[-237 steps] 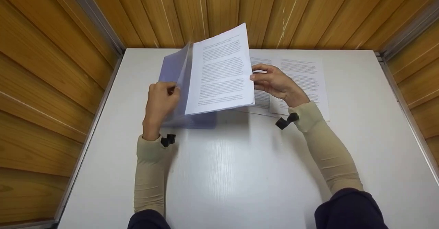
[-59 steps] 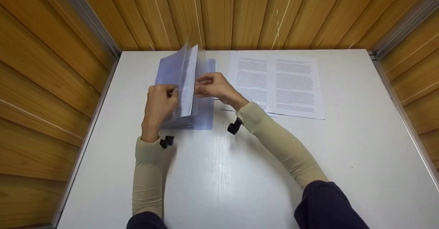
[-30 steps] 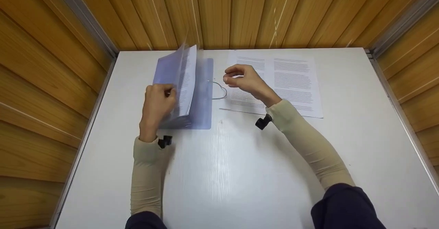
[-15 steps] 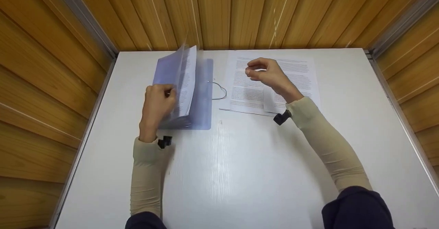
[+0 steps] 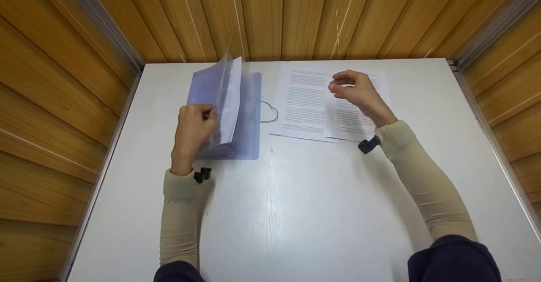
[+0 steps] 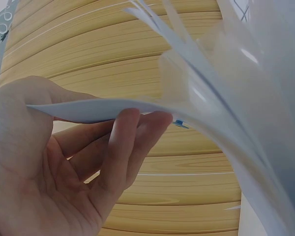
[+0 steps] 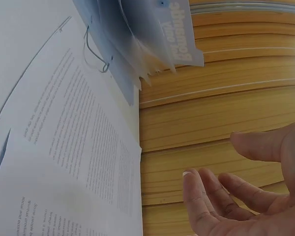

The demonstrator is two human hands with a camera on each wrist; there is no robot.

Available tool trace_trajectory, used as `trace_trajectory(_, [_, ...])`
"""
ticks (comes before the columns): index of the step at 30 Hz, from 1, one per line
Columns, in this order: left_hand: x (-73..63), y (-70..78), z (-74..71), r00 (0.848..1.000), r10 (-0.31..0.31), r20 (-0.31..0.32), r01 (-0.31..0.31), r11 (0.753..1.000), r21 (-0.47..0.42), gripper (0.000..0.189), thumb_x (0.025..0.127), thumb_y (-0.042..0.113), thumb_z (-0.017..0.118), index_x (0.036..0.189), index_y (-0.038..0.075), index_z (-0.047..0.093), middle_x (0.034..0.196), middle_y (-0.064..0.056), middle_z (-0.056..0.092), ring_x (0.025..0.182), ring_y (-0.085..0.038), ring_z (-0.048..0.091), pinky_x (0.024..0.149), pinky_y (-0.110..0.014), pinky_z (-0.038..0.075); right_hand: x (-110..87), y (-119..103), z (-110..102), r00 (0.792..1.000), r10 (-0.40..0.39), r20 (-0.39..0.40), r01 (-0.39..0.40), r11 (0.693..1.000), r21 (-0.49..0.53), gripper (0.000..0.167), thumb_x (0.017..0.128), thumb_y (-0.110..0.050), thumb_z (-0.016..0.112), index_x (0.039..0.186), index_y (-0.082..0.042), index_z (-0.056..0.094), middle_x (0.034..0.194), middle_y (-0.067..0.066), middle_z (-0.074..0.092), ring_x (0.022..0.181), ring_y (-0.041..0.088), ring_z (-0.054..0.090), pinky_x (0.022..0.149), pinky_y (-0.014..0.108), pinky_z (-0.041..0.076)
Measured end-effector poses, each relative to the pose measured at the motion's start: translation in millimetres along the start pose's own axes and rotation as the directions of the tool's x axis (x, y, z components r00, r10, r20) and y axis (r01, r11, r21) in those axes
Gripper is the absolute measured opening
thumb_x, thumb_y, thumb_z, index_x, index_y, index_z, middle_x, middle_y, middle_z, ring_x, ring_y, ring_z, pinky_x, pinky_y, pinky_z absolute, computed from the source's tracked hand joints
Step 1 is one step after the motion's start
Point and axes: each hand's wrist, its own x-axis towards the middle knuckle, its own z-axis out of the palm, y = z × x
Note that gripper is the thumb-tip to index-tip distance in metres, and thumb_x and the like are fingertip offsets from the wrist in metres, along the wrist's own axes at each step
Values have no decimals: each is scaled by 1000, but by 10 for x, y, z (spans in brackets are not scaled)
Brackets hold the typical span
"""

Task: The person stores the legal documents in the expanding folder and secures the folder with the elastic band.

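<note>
A translucent blue-violet folder (image 5: 250, 142) stands part opened on the white table, its clear sleeves raised and fanned. My left hand (image 5: 193, 123) pinches the folder's clear leaves at their left side; in the left wrist view the thumb and fingertips (image 6: 125, 120) close on a thin, curved bundle. A white printed sheet (image 5: 231, 100) stands upright among the sleeves. My right hand (image 5: 357, 92) hovers over the printed pages on the right, nothing in it. From the right wrist view, its thumb (image 7: 258, 145) and loosely bent fingers are well apart.
Two overlapping printed pages, one on the left (image 5: 305, 104) and one on the right (image 5: 353, 123), lie at the back of the table (image 5: 270, 214). A thin elastic cord (image 5: 277, 113) loops from the folder's right edge. Wood-panelled walls (image 5: 296, 15) border the table.
Earlier the right hand held a stack of printed sheets by the folder; that paper now stands among the sleeves. The right hand has let go and moved right over the loose pages. The left keeps its pinch.
</note>
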Motion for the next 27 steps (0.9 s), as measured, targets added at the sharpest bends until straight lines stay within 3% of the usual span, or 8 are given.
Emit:
trace_trajectory(8, [-9, -14, 2, 1000, -4, 17, 4, 1000, -11, 29, 97, 5, 59, 113, -8, 79, 100, -26, 79, 83, -32, 75, 71, -45, 60, -33, 212, -203, 998, 41, -51, -44, 998, -48, 52, 104, -24, 69, 148, -1, 54, 132, 12, 60, 112, 18, 66, 100, 30, 58])
trace_trajectory(13, [-18, -24, -6, 1000, 2, 9, -2, 1000, -17, 28, 96, 4, 60, 111, -8, 80, 97, -24, 79, 79, -29, 73, 67, -42, 59, -30, 312, -382, 992, 58, -111, -67, 994, -84, 53, 104, -26, 68, 148, -2, 54, 130, 9, 60, 108, 14, 66, 97, 25, 58])
trace_trajectory(24, [2, -14, -3, 1000, 0, -2, 0, 1000, -6, 29, 95, 6, 60, 109, -8, 81, 97, -25, 79, 84, -32, 77, 72, -46, 61, -43, 548, -714, 968, 134, -214, -179, 962, -206, 61, 103, -35, 69, 152, -3, 52, 136, 10, 60, 111, 19, 63, 92, 23, 53])
trace_trajectory(27, [-3, -10, -6, 1000, -4, -1, 4, 1000, -1, 29, 95, 5, 59, 108, -9, 81, 96, -25, 79, 82, -32, 75, 71, -46, 60, -39, 646, -773, 961, 155, -227, -208, 950, -232, 64, 103, -38, 69, 154, -3, 51, 140, 14, 59, 115, 21, 59, 98, 28, 51])
